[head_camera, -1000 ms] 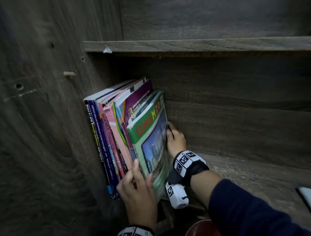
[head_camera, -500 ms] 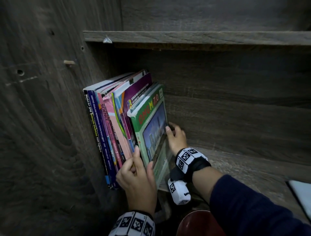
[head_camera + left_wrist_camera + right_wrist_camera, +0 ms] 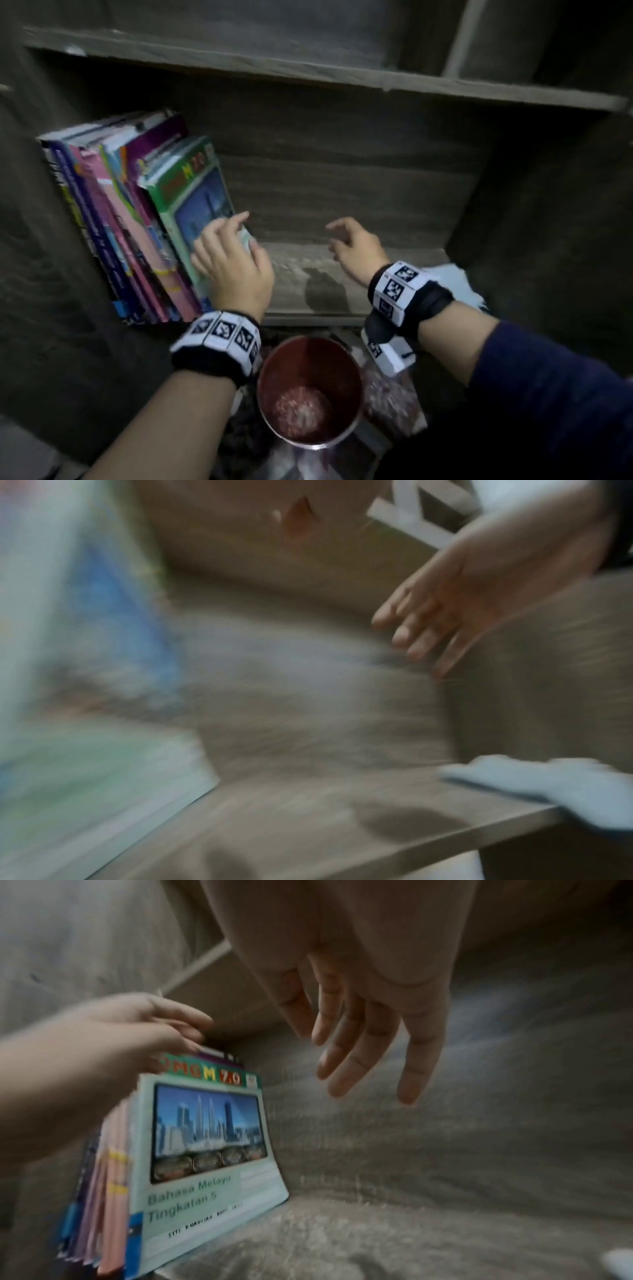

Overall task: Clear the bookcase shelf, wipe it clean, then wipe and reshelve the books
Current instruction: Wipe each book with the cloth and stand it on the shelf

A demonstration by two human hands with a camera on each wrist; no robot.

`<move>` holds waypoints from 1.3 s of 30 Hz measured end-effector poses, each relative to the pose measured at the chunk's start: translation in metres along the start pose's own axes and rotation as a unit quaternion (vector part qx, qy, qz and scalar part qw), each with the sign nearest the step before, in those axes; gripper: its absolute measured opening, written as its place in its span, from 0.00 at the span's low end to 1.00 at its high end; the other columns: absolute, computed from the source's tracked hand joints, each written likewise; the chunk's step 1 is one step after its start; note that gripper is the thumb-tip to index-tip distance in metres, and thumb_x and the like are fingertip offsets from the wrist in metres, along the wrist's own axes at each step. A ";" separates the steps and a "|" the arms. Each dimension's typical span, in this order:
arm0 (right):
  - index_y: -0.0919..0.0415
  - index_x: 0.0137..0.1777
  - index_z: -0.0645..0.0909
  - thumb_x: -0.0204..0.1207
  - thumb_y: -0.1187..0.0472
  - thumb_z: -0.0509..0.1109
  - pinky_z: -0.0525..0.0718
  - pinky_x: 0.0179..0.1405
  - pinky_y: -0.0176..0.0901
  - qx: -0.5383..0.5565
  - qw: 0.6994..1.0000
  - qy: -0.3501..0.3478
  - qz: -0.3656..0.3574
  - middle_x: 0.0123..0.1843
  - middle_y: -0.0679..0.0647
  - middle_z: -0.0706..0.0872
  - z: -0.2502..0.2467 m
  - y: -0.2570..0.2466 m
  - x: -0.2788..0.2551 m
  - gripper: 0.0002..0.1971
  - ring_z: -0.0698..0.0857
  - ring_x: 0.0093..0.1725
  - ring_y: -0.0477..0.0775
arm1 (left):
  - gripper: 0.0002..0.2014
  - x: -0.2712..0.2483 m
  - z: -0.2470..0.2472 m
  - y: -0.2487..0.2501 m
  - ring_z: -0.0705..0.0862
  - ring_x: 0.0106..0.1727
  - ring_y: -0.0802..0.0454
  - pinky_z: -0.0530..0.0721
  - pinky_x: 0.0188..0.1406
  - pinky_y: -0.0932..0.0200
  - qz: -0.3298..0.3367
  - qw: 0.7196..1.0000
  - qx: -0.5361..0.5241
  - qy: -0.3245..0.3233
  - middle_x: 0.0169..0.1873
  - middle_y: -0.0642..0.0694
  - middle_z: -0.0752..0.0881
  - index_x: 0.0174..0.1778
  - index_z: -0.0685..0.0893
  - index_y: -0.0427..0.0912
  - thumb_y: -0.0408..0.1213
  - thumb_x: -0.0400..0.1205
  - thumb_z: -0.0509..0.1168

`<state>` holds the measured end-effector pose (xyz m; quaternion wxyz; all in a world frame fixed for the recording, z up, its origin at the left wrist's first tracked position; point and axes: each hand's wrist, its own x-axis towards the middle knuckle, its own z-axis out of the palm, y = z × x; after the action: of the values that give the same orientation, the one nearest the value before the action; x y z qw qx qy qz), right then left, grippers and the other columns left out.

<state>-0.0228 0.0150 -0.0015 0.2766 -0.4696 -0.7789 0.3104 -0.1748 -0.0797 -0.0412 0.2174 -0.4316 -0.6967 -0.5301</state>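
A dim wood-grain bookcase shelf (image 3: 359, 274) carries a row of books (image 3: 113, 219) leaning against its left wall. From the head view, the left hand (image 3: 233, 267) rests with loosely spread fingers on the outermost green-bordered book (image 3: 195, 205), gripping nothing; the right hand (image 3: 356, 250) hovers apart over bare shelf, fingers relaxed and empty. Only the right wrist view makes that cover (image 3: 209, 1150) readable: "Bahasa Melayu Tingkatan 5" under a skyline photo. The blurred left wrist view shows a pale cloth (image 3: 548, 785) at the shelf's front edge. Below the shelf stands a red cup (image 3: 308, 390).
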 end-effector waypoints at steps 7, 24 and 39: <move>0.56 0.52 0.83 0.82 0.63 0.64 0.82 0.42 0.33 -0.022 0.997 0.059 0.039 0.39 0.56 0.89 -0.152 0.036 -0.156 0.06 0.86 0.35 0.41 | 0.14 -0.040 0.021 0.142 0.81 0.56 0.43 0.67 0.58 0.48 0.182 0.936 -0.121 -0.276 0.51 0.47 0.85 0.55 0.83 0.46 0.35 0.78 0.56; 0.63 0.69 0.74 0.79 0.55 0.64 0.80 0.60 0.52 -0.086 0.802 0.099 0.583 0.64 0.67 0.82 -0.177 0.340 -0.441 0.21 0.81 0.62 0.66 | 0.10 -0.300 0.078 0.309 0.81 0.57 0.47 0.78 0.60 0.55 0.098 0.714 -0.206 -0.662 0.52 0.49 0.80 0.56 0.83 0.41 0.32 0.84 0.59; 0.65 0.70 0.71 0.79 0.52 0.70 0.76 0.53 0.46 0.100 0.766 0.156 0.616 0.65 0.61 0.80 -0.114 0.385 -0.482 0.25 0.81 0.62 0.61 | 0.45 -0.425 0.073 0.248 0.58 0.83 0.42 0.62 0.79 0.53 -0.168 0.495 0.039 -0.851 0.84 0.38 0.54 0.84 0.42 0.32 0.47 0.84 0.66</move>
<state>0.4709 -0.2538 -0.2799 0.1892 -0.8599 -0.2329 0.4130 0.2693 -0.1538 -0.2520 -0.5580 -0.5394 -0.6234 0.0953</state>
